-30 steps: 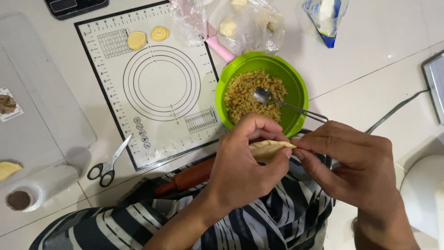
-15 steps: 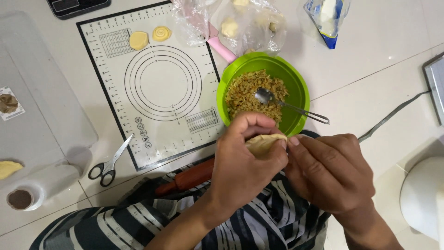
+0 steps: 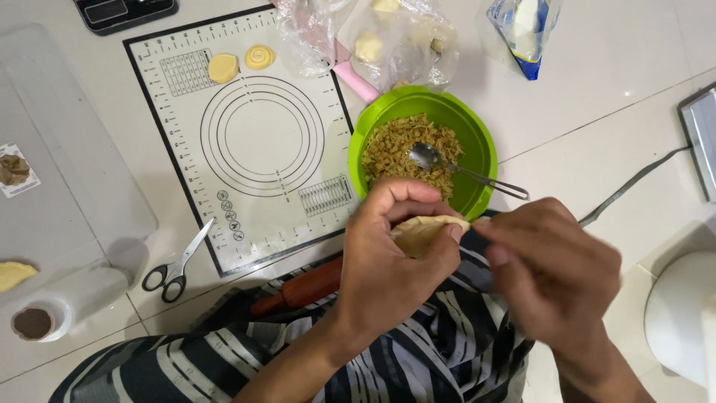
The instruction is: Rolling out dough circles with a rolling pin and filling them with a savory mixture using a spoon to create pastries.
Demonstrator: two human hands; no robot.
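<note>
Shifting since the earlier frames: right hand (image 3: 556, 272) sliding back out along the pastry's edge toward its right tip, after crowding in over it half a second ago, blurring now with motion; left hand (image 3: 395, 257) barely changing, cupping the folded dough pastry (image 3: 425, 230) as before. Holding the pastry well above the lap, over the striped cloth (image 3: 418, 358), just in front of the green bowl (image 3: 425, 145), presumably keeping it near the filling and letting crumbs drop on the cloth rather than the floor. Left hand closing around the pastry, thumb on the near face and fingers wrapping behind and over the top, clamped on it so the seam stays presented upward and outward. Right hand meeting the pastry's right tip with its fingertips; whether pinching shut on the edge or merely touching, cannot tell through the blur. Pastry lying with its long axis running left to right across the view, slightly rising to the right, pointed end toward the right hand, curved belly sinking into the left palm. Resting in the bowl's crumbly brown filling, a metal spoon (image 3: 466, 170), handle angling out over the rim to the right, toward the right hand's side. Lying flat on the white floor to the left, a baking mat (image 3: 253, 142) with two dough discs (image 3: 240, 63) parked at its far corner, away from its central rings. Sitting just off the mat's near edge, scissors (image 3: 177, 265); poking out beside the left wrist, a reddish rolling pin (image 3: 302, 287).
</note>
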